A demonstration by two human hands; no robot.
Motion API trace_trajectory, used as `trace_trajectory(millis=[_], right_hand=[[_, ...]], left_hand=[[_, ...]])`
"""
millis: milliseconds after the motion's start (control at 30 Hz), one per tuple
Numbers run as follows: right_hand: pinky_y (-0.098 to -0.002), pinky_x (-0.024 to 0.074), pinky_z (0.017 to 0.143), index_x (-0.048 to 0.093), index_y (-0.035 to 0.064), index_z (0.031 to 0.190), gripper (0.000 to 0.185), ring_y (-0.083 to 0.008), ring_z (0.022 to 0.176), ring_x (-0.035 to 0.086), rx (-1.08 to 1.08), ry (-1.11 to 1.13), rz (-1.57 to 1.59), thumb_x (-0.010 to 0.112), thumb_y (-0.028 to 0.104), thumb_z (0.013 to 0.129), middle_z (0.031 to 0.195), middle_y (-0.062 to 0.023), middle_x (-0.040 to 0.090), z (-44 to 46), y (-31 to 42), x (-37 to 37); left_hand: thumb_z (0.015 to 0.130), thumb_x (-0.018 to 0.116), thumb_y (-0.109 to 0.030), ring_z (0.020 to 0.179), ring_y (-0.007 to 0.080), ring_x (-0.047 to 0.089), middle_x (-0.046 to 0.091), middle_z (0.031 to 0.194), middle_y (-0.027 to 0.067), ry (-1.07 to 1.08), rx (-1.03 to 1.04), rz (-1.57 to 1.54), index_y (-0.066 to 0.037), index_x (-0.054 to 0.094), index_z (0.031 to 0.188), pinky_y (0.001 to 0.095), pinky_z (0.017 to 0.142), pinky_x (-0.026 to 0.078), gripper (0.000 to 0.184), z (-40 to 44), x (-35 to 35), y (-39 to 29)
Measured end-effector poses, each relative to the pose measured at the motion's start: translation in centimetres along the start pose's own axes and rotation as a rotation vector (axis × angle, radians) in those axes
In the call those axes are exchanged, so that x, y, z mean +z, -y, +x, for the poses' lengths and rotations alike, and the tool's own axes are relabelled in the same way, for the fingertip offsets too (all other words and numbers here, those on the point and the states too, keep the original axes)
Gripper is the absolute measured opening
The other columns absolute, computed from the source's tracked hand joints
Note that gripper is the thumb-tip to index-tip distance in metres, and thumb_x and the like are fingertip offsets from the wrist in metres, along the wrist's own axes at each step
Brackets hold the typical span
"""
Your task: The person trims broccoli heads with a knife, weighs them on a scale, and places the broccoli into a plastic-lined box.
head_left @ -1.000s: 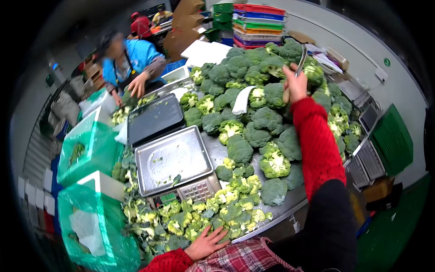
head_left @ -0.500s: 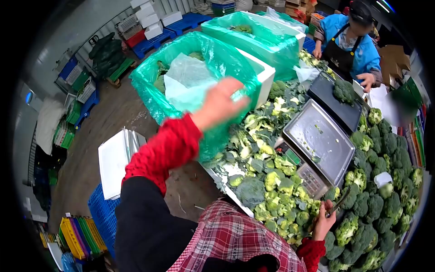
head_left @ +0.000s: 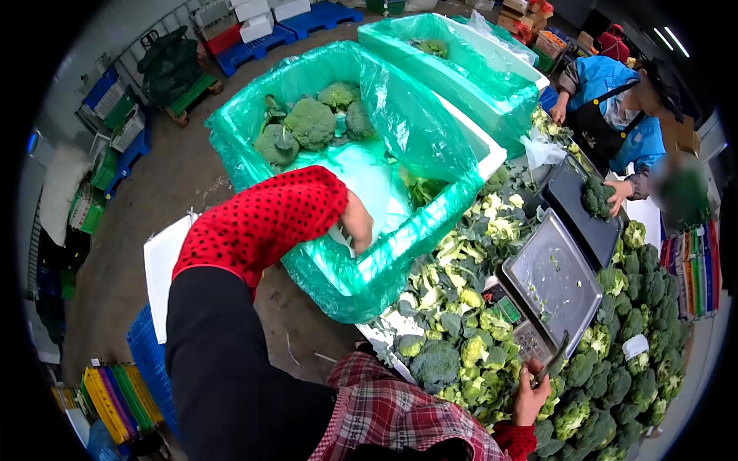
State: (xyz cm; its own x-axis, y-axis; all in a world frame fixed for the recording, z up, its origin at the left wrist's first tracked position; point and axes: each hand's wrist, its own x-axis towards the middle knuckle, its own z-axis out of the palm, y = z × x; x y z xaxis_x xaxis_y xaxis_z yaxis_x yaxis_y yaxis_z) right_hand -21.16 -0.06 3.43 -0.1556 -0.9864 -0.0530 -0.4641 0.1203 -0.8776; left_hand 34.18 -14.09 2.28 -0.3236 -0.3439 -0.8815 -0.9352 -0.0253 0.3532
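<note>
My left hand [head_left: 357, 223], in a red dotted sleeve, reaches down inside a box [head_left: 492, 157] lined with green plastic [head_left: 430, 154]. Its fingers curl downward beside a whitish piece of film, and what they hold is partly hidden. Several broccoli heads [head_left: 310, 124] lie at the box's far end, and some leafy greens [head_left: 421, 187] rest against its right wall. Low on the right, my right hand [head_left: 530, 396] grips a knife [head_left: 556, 356] with a dark blade, over trimmed broccoli stems [head_left: 477, 349] and near the scale's keypad [head_left: 530, 339].
A metal scale tray [head_left: 555, 269] stands amid the trimmings. Broccoli is piled [head_left: 623, 384] along the right. Beyond, a co-worker [head_left: 615, 115] in blue touches a broccoli head [head_left: 596, 197] on a dark scale [head_left: 580, 211]. A second lined box [head_left: 461, 77] sits behind; a blue pallet [head_left: 150, 361] is left.
My left hand has gone from above the box down into it. The white sheet no longer covers the broccoli there. My right hand still holds the knife. The co-worker's hand has reached the broccoli head.
</note>
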Motion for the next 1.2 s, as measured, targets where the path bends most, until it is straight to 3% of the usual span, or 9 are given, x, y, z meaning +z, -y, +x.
trace_trajectory(millis=[33,100,333,500,567,600,867,967,1200], right_hand=[[-0.0330,0.0479,0.091,0.060,-0.0061,0.117,0.031,-0.0206,0.099,0.063,0.008,0.013,-0.015,0.066,0.005,0.089,0.107,-0.0139,0.067,0.1,0.4,-0.1],[-0.0327,0.0484,0.090,0.060,-0.0063,0.117,0.032,-0.0202,0.099,0.063,0.105,-0.012,-0.037,0.066,0.005,0.088,0.108,-0.0142,0.067,0.3,2.7,0.7],[-0.0284,0.0485,0.083,0.063,-0.0039,0.112,0.028,-0.0167,0.095,0.062,0.066,0.022,-0.009,0.067,0.004,0.086,0.105,-0.0108,0.067,-0.1,6.7,3.4],[-0.0267,0.0481,0.078,0.063,-0.0016,0.114,0.030,-0.0142,0.091,0.062,0.060,0.039,0.002,0.070,0.007,0.085,0.103,-0.0090,0.069,-1.8,3.3,3.4],[-0.0266,0.0485,0.077,0.064,-0.0014,0.112,0.031,-0.0140,0.088,0.063,0.140,0.042,-0.042,0.071,0.010,0.084,0.099,-0.0085,0.070,-2.6,3.7,3.5],[-0.0265,0.0486,0.074,0.065,-0.0011,0.111,0.030,-0.0142,0.086,0.063,0.127,0.021,-0.025,0.072,0.011,0.084,0.097,-0.0083,0.070,-2.9,3.8,3.8],[-0.0264,0.0484,0.074,0.063,-0.0027,0.109,0.025,-0.0134,0.085,0.060,0.151,-0.025,0.066,0.067,0.006,0.086,0.093,-0.0070,0.067,-5.5,1.9,2.7],[-0.0266,0.0477,0.074,0.063,-0.0026,0.109,0.025,-0.0132,0.084,0.059,0.220,-0.004,0.075,0.068,0.006,0.086,0.092,-0.0061,0.066,-5.8,2.2,3.4],[-0.0284,0.0492,0.074,0.063,-0.0038,0.106,0.026,-0.0153,0.081,0.062,0.074,0.127,-0.049,0.069,0.006,0.083,0.092,-0.0097,0.068,-5.8,3.6,5.2]], left_hand=[[0.077,0.071,-0.028,0.096,0.0219,0.063,0.069,0.101,0.0101,0.093,-0.059,0.054,-0.005,0.069,0.111,0.0388,0.084,0.050,0.041,0.6,-0.2,-1.6],[0.074,0.074,-0.027,0.092,0.0277,0.066,0.069,0.092,0.0148,-0.620,-0.200,0.645,-0.004,0.070,0.102,0.0409,0.085,0.050,0.036,-4.2,-2.8,-6.4],[0.069,0.072,-0.028,0.067,0.0384,0.063,0.064,0.068,0.0162,-1.813,0.348,0.501,-0.005,0.067,0.067,0.0505,0.066,0.050,0.024,4.5,-11.5,-6.0],[0.073,0.064,-0.025,0.074,0.0370,0.062,0.065,0.070,0.0155,-1.398,0.110,0.609,-0.006,0.068,0.064,0.0507,0.069,0.047,0.022,9.4,-10.5,-6.5],[0.079,0.061,-0.033,0.106,0.0346,0.058,0.064,0.105,0.0150,-1.768,0.633,0.678,-0.006,0.070,0.095,0.0489,0.089,0.043,0.033,8.0,-10.7,-6.3],[0.082,0.059,-0.038,0.113,0.0327,0.053,0.060,0.114,0.0160,-1.299,0.371,0.660,-0.006,0.068,0.104,0.0489,0.093,0.039,0.039,6.7,-10.1,-5.9],[0.075,0.070,-0.029,0.088,0.0319,0.057,0.056,0.087,0.0102,-1.511,0.170,0.686,-0.008,0.060,0.086,0.0460,0.070,0.047,0.025,-3.3,-6.0,2.4],[0.074,0.071,-0.033,0.092,0.0323,0.055,0.054,0.094,0.0126,-1.146,0.517,0.789,-0.008,0.061,0.101,0.0440,0.079,0.046,0.037,-1.7,-6.5,0.8],[0.070,0.068,-0.061,0.134,0.0395,0.037,0.049,0.131,0.0176,-1.320,-0.089,0.586,-0.009,0.057,0.126,0.0544,0.102,0.036,0.077,1.1,-9.1,-2.0]])
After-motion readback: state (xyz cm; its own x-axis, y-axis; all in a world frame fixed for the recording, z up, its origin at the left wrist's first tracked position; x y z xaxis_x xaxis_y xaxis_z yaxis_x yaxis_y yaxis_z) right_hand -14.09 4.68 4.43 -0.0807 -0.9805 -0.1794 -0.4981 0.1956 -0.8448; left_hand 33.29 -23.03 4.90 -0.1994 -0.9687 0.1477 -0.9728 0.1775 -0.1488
